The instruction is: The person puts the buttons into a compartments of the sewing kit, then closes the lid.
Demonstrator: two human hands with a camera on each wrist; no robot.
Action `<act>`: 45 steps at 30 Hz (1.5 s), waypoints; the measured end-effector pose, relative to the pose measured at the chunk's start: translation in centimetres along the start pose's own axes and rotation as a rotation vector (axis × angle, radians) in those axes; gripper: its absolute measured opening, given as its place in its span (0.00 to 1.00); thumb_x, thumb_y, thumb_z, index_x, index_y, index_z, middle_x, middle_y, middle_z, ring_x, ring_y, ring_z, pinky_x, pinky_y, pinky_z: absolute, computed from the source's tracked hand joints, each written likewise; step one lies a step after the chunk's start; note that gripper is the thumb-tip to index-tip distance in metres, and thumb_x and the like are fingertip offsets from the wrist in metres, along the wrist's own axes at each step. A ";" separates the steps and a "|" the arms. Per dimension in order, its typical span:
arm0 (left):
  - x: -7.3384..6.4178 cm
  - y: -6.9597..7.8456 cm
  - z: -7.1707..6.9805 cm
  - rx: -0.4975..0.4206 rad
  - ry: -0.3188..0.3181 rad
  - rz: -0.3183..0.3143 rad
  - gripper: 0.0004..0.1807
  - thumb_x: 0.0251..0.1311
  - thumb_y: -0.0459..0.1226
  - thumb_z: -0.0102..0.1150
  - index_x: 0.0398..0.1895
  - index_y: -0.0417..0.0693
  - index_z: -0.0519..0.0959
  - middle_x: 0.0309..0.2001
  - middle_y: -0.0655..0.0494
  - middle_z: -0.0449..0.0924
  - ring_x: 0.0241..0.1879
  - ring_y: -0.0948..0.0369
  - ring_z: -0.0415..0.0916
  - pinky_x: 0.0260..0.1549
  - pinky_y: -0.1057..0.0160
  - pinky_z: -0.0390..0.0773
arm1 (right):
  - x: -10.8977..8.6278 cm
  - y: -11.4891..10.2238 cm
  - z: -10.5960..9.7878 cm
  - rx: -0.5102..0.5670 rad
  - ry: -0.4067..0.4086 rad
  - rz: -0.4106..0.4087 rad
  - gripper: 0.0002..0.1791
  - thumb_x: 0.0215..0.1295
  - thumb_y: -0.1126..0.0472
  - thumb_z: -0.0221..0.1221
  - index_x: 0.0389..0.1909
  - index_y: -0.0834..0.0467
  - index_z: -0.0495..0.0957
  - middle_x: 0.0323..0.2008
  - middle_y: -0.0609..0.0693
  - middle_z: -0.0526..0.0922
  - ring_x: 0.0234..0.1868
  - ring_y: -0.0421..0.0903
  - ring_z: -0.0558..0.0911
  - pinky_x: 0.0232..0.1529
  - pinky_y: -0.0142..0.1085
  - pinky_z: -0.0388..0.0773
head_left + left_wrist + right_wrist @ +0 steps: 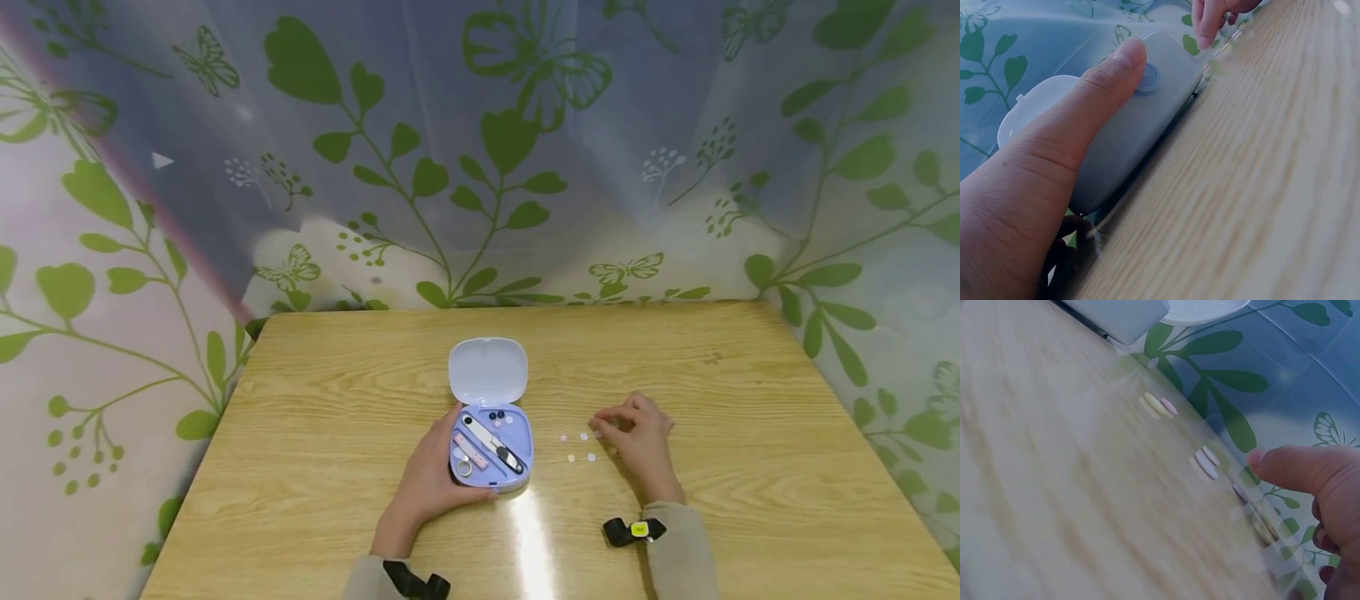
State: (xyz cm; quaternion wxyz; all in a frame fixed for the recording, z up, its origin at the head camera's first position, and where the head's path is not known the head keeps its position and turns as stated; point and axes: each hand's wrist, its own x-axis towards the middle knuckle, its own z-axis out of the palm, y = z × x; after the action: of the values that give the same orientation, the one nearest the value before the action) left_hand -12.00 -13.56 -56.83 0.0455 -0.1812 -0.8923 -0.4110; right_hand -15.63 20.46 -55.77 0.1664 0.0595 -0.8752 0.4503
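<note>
My left hand [427, 479] grips the left side and front of a lilac sewing kit case [529, 442], thumb along its front wall. Its white lid [488, 371] stands open behind. Thread snips [491, 442] lie diagonally inside, beside a pink strip [470, 451], a metal ring [464, 467] and several small buttons [501, 415]. To the right, my right hand [641, 437] is low over the table, thumb and forefinger extended close above loose buttons. A white button [1207, 464] and a yellow button [1155, 404] lie near the thumb in the right wrist view.
The case and buttons rest on a wood-grain table [315, 400]. A curtain [420, 167] with green leaves and butterflies hangs behind and at both sides. Each wrist carries a black strapped camera [633, 531].
</note>
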 end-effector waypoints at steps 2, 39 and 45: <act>0.0 0.0 0.0 -0.002 0.002 0.001 0.76 0.26 0.68 0.78 0.80 0.61 0.44 0.74 0.58 0.59 0.70 0.55 0.60 0.68 0.49 0.63 | 0.1 -0.1 -0.1 -0.007 -0.001 -0.003 0.06 0.49 0.64 0.76 0.28 0.56 0.88 0.25 0.49 0.66 0.31 0.44 0.64 0.47 0.52 0.46; 0.1 0.2 -0.1 0.000 -0.010 -0.004 0.75 0.28 0.68 0.77 0.80 0.57 0.45 0.74 0.56 0.58 0.71 0.54 0.58 0.69 0.49 0.61 | 1.5 -6.4 2.4 0.114 0.040 -0.260 0.09 0.41 0.71 0.77 0.25 0.59 0.88 0.23 0.52 0.65 0.32 0.44 0.63 0.47 0.48 0.44; 0.1 0.2 -0.1 -0.011 -0.008 -0.001 0.75 0.27 0.68 0.78 0.80 0.58 0.45 0.74 0.57 0.59 0.71 0.55 0.59 0.68 0.49 0.62 | 1.5 -6.9 3.5 0.112 0.007 -0.248 0.08 0.43 0.69 0.77 0.25 0.57 0.89 0.23 0.56 0.66 0.32 0.42 0.63 0.47 0.49 0.45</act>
State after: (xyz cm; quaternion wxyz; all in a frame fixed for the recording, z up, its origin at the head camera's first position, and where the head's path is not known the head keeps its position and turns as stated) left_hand -12.04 -13.48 -56.59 0.0406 -0.1825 -0.8903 -0.4152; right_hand -16.11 13.68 -51.88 0.2199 0.1747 -0.8343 0.4745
